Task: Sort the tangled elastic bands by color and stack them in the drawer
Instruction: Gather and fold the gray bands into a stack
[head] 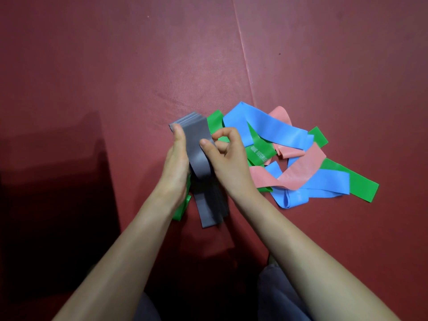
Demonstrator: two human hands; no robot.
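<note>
Kneeling or sitting low, the person shows grey trousers (278, 295) at the bottom edge, nearest the camera. Both bare forearms reach up from there to a stack of grey bands (199, 140), held on edge above a dark red mat (115, 66). The stack's lower ends trail down toward the person and rest on the mat.

The left hand (177, 163) clasps the left side of the grey stack, thumb laid along its top corner, with the fingers hidden behind. The right hand (228, 158) holds the stack's right side: its thumb presses the front face, and its curled fingers close in behind.

A green strip (181, 208) shows under the left wrist, just left of the stack's trailing ends.

Right of the stack, and touching its far side, lies the unsorted tangle: blue bands (266, 128), pink bands (298, 172) and green bands (356, 184) cross over one another on the mat.

Left of the stack sits a dark shape (58, 181), too dim to identify. Beyond the stack, a seam (243, 54) runs across the mat.
</note>
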